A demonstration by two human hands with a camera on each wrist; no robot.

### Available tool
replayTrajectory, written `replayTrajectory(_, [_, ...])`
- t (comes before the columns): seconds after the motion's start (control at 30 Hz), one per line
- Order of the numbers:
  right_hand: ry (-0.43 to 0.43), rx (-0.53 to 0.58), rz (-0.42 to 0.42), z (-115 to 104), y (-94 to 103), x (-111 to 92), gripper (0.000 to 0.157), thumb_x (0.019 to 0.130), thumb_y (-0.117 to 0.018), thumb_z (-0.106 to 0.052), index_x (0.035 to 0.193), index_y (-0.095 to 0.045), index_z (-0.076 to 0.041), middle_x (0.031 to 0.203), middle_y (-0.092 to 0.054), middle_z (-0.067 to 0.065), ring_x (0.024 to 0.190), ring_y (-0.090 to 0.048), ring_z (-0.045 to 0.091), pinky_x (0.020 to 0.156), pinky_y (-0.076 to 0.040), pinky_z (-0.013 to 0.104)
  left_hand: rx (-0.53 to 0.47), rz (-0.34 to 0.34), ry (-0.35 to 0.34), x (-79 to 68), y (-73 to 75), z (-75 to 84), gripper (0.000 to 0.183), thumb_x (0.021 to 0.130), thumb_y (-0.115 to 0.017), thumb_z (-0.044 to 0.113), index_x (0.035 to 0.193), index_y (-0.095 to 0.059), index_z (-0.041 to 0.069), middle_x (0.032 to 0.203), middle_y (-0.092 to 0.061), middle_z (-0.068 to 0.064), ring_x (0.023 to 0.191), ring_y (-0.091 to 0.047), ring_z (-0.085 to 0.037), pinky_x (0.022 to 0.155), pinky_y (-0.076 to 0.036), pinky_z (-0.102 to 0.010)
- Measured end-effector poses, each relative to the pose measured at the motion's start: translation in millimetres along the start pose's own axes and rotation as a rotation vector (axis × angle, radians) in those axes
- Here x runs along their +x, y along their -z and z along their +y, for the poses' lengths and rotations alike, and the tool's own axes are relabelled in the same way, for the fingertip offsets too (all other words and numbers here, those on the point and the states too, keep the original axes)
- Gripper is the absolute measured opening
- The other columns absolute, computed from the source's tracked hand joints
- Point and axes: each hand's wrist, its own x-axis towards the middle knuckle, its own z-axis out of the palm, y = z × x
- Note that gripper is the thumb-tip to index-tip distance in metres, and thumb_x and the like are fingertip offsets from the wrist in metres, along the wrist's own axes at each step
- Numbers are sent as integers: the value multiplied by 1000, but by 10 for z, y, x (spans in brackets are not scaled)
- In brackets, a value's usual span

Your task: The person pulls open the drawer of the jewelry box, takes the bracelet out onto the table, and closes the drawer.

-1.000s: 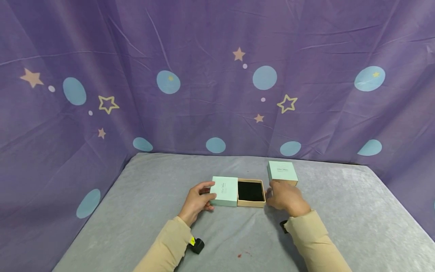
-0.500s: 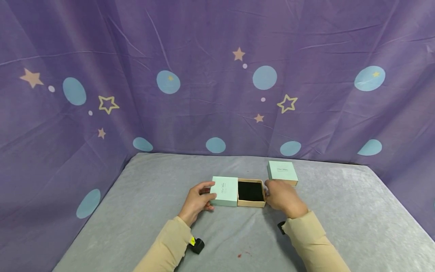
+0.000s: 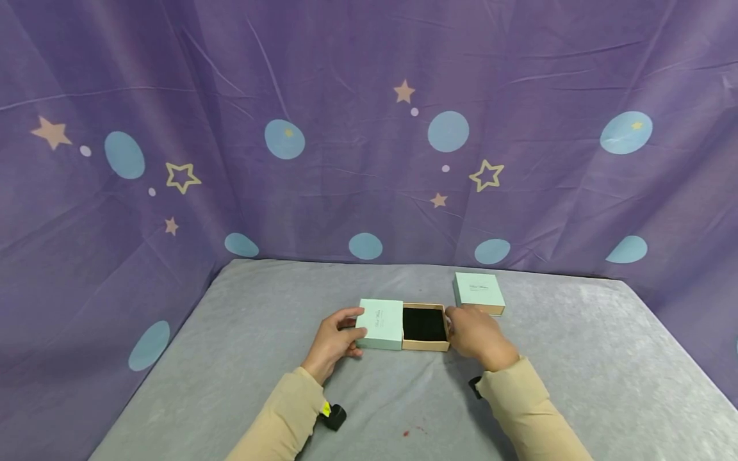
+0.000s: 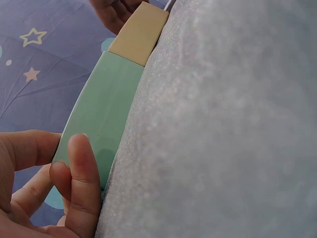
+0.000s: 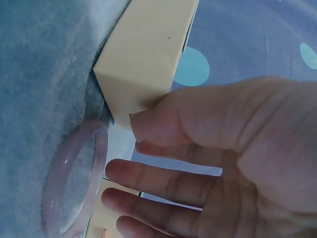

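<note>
A gift box lies part-way open near the middle: a mint-green sleeve (image 3: 380,323) with a tan drawer (image 3: 426,346) drawn out to the right, a black pad (image 3: 425,324) inside. My left hand (image 3: 331,336) grips the sleeve's outer end between thumb and fingers. At the drawer's right end is my right hand (image 3: 481,336); in the right wrist view its thumb (image 5: 156,121) rests against that end while the other fingers stretch out loosely. Close to those fingertips, a pale pink bangle (image 5: 57,183) shows on the cloth; my right hand hides it in the head view.
A second mint-green box (image 3: 478,289), closed, sits behind my right hand toward the back edge. Grey cloth (image 3: 259,384) covers the table, with a small red mark (image 3: 406,434) near the front. A purple curtain (image 3: 357,128) with stars and dots hangs behind.
My right hand has shifted slightly left, closer against the drawer's end. The left hand, the box and the second box stay in place.
</note>
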Motion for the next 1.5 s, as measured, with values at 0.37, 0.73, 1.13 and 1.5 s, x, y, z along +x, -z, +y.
replayTrajectory(0.37, [11,9,26,6,-21,-4,10,81,-59,-4,79,-58,-13,74,-53,1,74,-51,21,58,-40,37,15,-9,-2,-161,-29,193,46,86,-65,-2,131,-56,1,112,-50,-23,56,-46,-15,59,-59,-40])
replayTrajectory(0.73, [-17,45,-16,-27,17,-20,13,87,-58,-10,74,-54,-12,72,-50,2,68,-46,20,55,-38,35,8,-9,3,-161,-23,190,46,86,-65,-2,131,-56,2,114,-49,-23,56,-46,-14,59,-59,-39])
replayTrajectory(1.13, [5,18,-29,-31,16,-49,10,80,-68,-4,83,-62,-12,75,-54,0,71,-47,18,59,-42,35,13,-3,3,-164,-29,198,45,86,-65,-2,130,-56,2,111,-49,-22,56,-46,-14,59,-59,-40])
replayTrajectory(1.5, [0,12,-35,-27,24,-51,6,81,-69,-8,84,-66,-11,77,-57,0,71,-47,18,59,-43,35,12,-8,2,-169,-28,205,46,86,-65,-3,130,-56,1,110,-50,-22,55,-46,-14,58,-59,-40])
